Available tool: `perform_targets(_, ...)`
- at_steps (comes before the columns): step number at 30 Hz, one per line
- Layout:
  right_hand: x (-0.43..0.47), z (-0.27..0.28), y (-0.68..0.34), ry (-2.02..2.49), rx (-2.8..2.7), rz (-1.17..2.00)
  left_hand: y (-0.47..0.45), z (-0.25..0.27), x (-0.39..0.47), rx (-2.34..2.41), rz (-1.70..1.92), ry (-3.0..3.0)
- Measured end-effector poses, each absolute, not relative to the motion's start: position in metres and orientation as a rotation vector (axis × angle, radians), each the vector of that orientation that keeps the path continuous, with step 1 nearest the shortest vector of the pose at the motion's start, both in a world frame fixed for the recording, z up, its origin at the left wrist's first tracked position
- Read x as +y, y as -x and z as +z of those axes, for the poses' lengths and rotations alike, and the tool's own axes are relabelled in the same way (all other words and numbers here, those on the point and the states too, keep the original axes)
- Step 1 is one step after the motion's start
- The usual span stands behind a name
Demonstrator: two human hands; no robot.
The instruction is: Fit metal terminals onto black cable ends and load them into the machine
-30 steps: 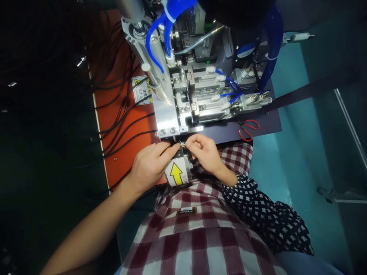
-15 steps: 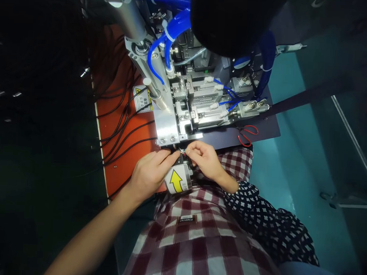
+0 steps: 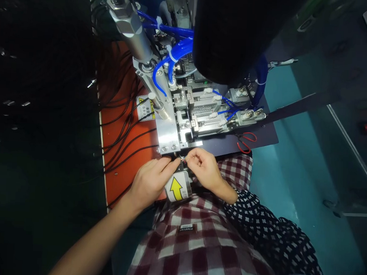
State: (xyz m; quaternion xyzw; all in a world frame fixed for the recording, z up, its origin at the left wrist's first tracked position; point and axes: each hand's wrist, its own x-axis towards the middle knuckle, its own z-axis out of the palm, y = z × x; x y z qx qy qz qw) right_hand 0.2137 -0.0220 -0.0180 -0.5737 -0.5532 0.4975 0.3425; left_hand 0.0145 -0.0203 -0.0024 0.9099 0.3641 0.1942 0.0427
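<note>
My left hand (image 3: 151, 178) and my right hand (image 3: 205, 169) meet at the front end of a metal machine (image 3: 168, 132). Both have thumb and forefinger closed around a tiny shiny part (image 3: 183, 159), too small to name. It lies between the fingertips, over a dark track at the machine's near edge. Just below the hands is a white label with a yellow arrow (image 3: 176, 188). My right fingers curl inward, while the left fingers stretch along the track's left side and partly cover it.
Red-handled scissors or snips (image 3: 246, 142) lie on the dark plate at right. Black cables (image 3: 120, 126) cross the orange board (image 3: 111, 185) at left. Blue air tubes (image 3: 183, 50) and a tall cylinder (image 3: 136, 38) rise above the machine. A large dark shape blocks the top middle.
The whole view has shifted, so the machine and hands appear slightly lower. Both hands keep their pinch at the same spot on the track.
</note>
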Motion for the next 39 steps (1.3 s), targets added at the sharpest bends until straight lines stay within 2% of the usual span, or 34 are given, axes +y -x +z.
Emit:
perform_targets(12, -0.022, -0.012, -0.215, 1.428, -1.756, 0.957, -0.013, -0.003, -0.021, 1.104, 0.620, -2.754)
perform_targets(18, -0.024, -0.017, -0.215, 1.365, -1.578, 1.127, -0.012, -0.006, -0.021, 1.121, 0.631, -2.717)
perform_targets(26, -0.029, -0.027, -0.210, 1.347, -1.457, 1.139, -0.012, -0.005, -0.020, 1.085, 0.637, -2.724)
perform_targets(39, -0.028, -0.022, -0.208, 1.431, -1.166, 1.502, -0.014, -0.004, -0.020, 1.104, 0.630, -2.753)
